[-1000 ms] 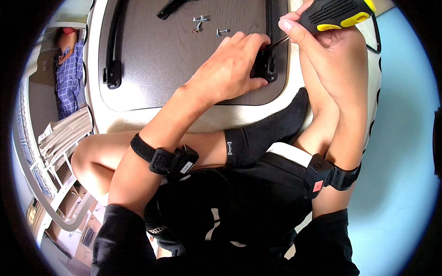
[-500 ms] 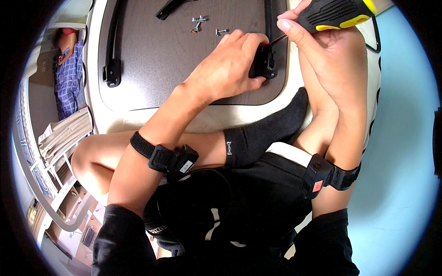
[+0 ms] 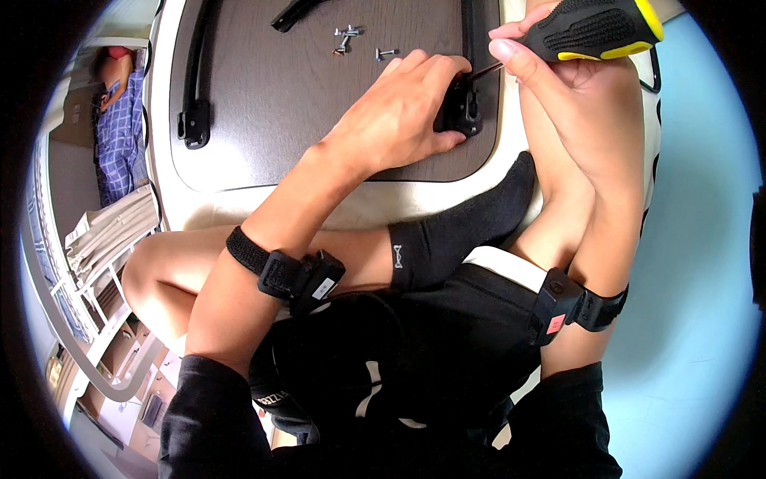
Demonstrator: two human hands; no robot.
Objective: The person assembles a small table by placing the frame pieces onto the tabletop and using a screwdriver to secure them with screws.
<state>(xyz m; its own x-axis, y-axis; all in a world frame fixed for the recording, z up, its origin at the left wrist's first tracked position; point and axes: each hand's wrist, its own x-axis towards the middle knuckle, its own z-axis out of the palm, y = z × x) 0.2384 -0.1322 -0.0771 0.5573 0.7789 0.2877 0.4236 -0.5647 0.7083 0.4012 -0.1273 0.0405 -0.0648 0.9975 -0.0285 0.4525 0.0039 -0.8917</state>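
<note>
A dark brown table top (image 3: 295, 96) with a white rim lies upside down in front of me. My left hand (image 3: 395, 116) presses down on a black leg bracket (image 3: 461, 112) near the board's right edge. My right hand (image 3: 570, 76) grips a screwdriver with a black and yellow handle (image 3: 598, 28). Its thin shaft (image 3: 485, 72) points down-left into the bracket. Both wrists wear black straps.
Several loose silver screws (image 3: 351, 40) lie on the board at the top. A black leg (image 3: 194, 80) with its bracket runs along the left side, another black bar (image 3: 291, 12) at the top. My socked foot (image 3: 463, 231) rests against the board's near rim. A person in a blue checked shirt (image 3: 120, 120) is at the far left.
Both hands stay at the bracket; the screwdriver handle has shifted only slightly in my right hand.
</note>
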